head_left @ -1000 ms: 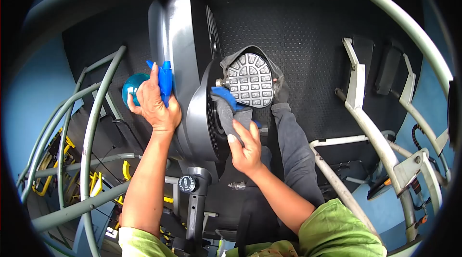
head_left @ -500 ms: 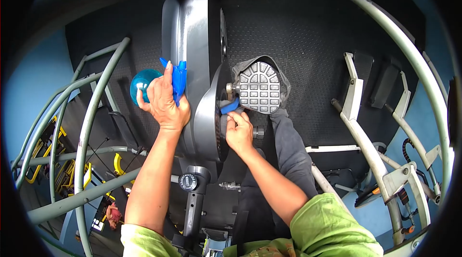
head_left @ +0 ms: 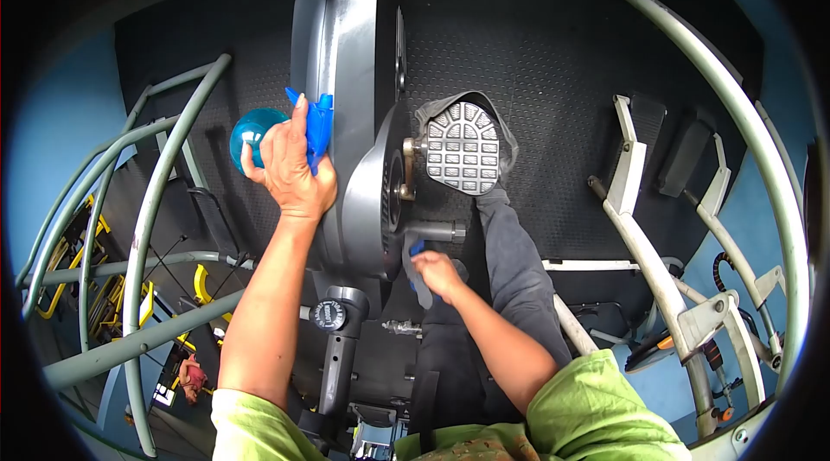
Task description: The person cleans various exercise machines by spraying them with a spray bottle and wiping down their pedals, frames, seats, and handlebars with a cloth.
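My left hand [head_left: 296,163] is closed round a spray bottle with a blue trigger head [head_left: 318,128] and a round teal body [head_left: 256,139], beside the grey housing of an exercise bike [head_left: 350,72]. In my right hand [head_left: 437,275] is a grey and blue cloth [head_left: 417,271], which hangs beside the lower part of the housing. Above this hand, a metal crank [head_left: 407,169] and a textured pedal [head_left: 463,150] with a dark strap show uncovered.
Bent grey-green tubes [head_left: 164,184] stand at the left. A white metal frame [head_left: 635,176] with dark pads fills the right side. A bike post with a round knob [head_left: 328,314] rises near my body. A person in pink [head_left: 192,377] is at lower left.
My right hand has moved down with the cloth, away from the crank and pedal. My left hand still holds the spray bottle.
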### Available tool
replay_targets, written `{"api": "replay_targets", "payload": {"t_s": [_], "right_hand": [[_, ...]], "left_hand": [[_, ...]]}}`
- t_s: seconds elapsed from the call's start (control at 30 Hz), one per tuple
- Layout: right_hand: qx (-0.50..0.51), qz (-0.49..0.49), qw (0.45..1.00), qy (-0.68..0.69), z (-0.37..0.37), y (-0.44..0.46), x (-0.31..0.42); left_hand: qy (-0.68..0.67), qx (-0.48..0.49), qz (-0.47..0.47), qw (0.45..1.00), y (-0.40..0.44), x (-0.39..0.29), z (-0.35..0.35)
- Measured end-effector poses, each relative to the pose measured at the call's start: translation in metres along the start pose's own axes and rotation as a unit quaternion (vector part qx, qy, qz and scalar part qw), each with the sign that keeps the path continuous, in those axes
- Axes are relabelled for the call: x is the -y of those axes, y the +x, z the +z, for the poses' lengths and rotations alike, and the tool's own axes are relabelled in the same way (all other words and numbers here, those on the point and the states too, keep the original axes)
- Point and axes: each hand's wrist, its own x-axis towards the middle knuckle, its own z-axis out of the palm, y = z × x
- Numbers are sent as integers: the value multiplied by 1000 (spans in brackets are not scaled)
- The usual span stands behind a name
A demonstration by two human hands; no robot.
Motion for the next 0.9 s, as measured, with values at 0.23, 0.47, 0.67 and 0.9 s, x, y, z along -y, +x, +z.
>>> {"api": "replay_targets", "payload": {"t_s": [0.23,0.47,0.67,0.9], "right_hand": [[51,-25,995,-82,-39,-88,-19],[-34,-193,981,12,-100,-156,1],[-47,-282,953,104,-81,-189,-38],[-85,-371,924,34,-9,-308,-86]], "left_hand": [[61,51,40,996,4,-4,-10],[-117,48,-28,992,43,7,-113],[-204,115,-20,972,24,13,-207],[-350,-14,62,935,-52,-51,-407]]}}
